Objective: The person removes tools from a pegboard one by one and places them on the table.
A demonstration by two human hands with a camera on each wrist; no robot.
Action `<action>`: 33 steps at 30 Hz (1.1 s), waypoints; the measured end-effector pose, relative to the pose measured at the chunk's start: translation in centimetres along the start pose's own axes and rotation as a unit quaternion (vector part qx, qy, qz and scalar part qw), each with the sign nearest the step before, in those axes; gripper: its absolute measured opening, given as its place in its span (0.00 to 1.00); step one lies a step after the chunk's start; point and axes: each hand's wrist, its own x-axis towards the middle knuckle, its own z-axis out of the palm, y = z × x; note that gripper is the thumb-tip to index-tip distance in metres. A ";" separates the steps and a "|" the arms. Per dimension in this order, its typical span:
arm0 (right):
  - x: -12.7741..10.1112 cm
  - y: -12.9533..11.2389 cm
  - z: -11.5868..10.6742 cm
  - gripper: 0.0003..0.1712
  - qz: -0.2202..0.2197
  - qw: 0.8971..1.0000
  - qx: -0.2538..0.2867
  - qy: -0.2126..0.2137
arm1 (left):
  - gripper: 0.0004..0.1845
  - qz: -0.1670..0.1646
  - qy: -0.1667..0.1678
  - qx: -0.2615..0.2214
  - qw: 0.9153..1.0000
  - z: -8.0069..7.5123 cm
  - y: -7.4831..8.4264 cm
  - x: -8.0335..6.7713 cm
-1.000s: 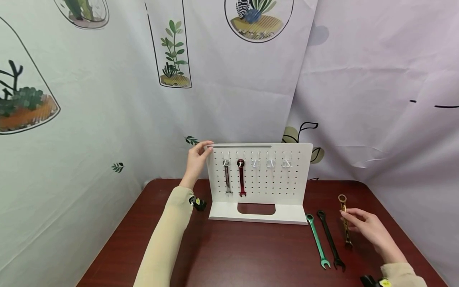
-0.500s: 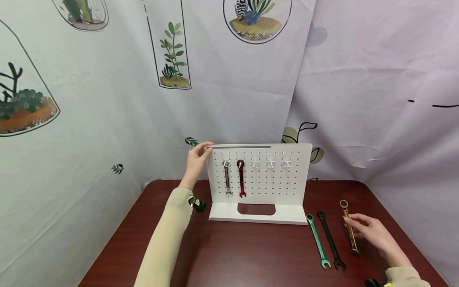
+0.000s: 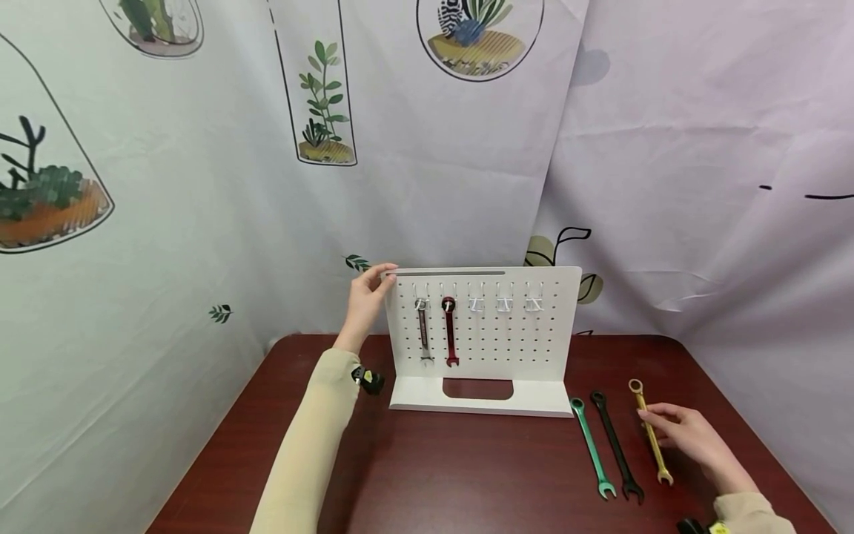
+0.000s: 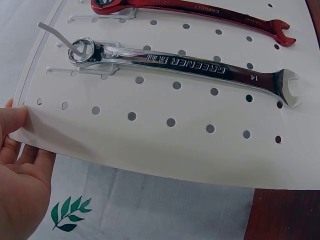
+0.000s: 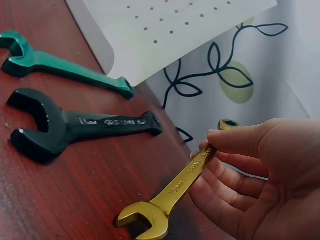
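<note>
Left hand [image 4: 20, 170] cut off by the left and bottom edges in the left wrist view; its fingers go behind the pegboard [image 4: 165, 130] edge, tips hidden. Red wrench [image 4: 200, 12] cropped at the top edge, its ring end only partly seen. Right hand [image 5: 260, 180] runs off the right and bottom edges; gold wrench [image 5: 175, 190] shaft partly covered under thumb [image 5: 235, 140]. Size marks on black wrench [image 5: 85, 125] too blurred to read.
</note>
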 end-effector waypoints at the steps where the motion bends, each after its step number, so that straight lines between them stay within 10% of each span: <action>1: 0.1 0.1 0.1 0.33 0.000 1.000 -0.001 0.000 | 0.15 -0.002 0.001 0.000 1.000 0.0 0.0 0.0; 33: 0.8 0.4 1.6 0.28 0.001 0.997 -0.079 -0.012 | 0.15 0.016 -0.013 -0.017 1.000 -0.2 0.0 -0.2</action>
